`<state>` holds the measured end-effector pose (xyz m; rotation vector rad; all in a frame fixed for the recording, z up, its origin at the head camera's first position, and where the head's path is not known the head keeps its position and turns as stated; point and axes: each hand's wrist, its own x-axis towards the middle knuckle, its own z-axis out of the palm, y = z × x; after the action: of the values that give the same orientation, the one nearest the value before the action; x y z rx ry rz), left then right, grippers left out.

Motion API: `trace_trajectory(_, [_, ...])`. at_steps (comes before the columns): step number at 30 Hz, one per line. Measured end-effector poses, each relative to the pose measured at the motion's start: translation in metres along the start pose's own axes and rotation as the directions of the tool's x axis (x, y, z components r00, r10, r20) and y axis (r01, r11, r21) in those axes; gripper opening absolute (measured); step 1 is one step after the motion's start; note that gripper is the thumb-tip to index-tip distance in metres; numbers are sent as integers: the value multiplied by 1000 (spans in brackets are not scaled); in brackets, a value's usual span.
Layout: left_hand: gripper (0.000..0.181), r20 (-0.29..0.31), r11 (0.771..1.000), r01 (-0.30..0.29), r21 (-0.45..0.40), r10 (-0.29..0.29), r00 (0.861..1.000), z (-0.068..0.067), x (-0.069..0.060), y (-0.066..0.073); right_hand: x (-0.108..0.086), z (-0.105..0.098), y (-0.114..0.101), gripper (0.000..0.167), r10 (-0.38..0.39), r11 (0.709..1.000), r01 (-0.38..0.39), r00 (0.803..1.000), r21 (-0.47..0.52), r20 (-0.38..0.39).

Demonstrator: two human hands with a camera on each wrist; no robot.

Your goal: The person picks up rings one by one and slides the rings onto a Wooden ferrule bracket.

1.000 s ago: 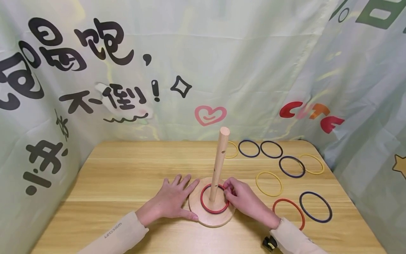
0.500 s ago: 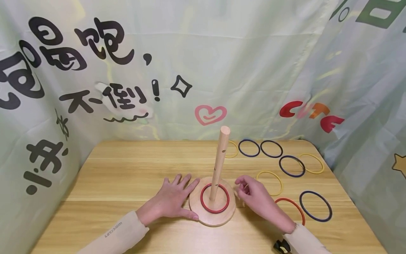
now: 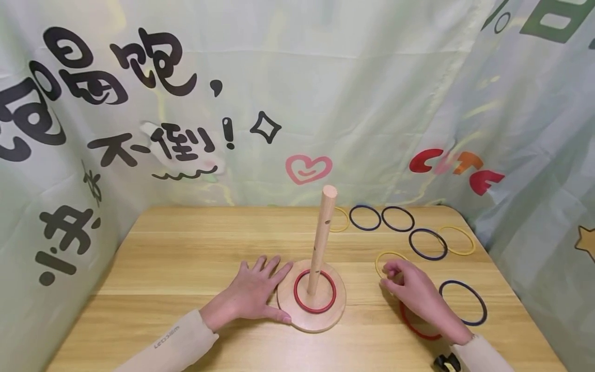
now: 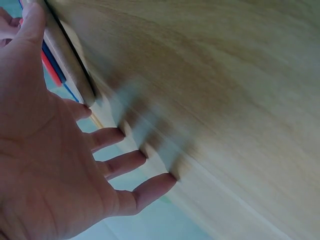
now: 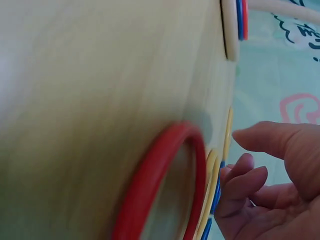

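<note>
At base (image 3: 313,322) edge, LH (image 3: 253,292), RH (image 3: 412,289) well apart

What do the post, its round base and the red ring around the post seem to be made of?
The post looks like bare, smooth wood, from its pale tan colour and dark knot-like marks. The round base looks like matching wood, smooth-faced and pale. The red ring is probably smooth plastic, from its even colour, though rubber or painted wood is possible.
</note>
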<state>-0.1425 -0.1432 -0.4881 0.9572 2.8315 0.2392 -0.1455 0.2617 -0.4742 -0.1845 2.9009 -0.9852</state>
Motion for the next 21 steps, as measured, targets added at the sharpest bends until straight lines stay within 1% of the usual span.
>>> trace_trajectory(3, [123, -12, 1000, -3, -4, 3, 1000, 2, 0, -1, 0, -3, 6, 32, 2, 999, -1, 1000, -51, 21])
trace_trajectory(5, [123, -19, 1000, -8, -8, 8, 1000, 4, 0, -2, 0, -4, 9, 30, 2, 998, 0, 999, -65, 33])
trace_trajectory(8, [123, -26, 1000, -14, -21, 14, 1000, 6, 1, -3, 1, -4, 9, 23, 5, 997, -2, 999, -71, 48])
trace_trajectory(14, [124, -39, 1000, -16, -6, 16, 999, 9, 1, -5, 8, -3, 4, 7, -4, 997, 10, 997, -76, 83])
trace_trajectory(18, [123, -29, 1000, -15, -9, 14, 999, 4, 0, -2, 10, 0, -2, 7, -22, 997, 27, 998, -77, 66])
trace_trajectory(21, [123, -10, 1000, -3, -12, 3, 1000, -1, -1, 1, 9, 2, -7, 9, -67, 996, 68, 997, -49, 32])
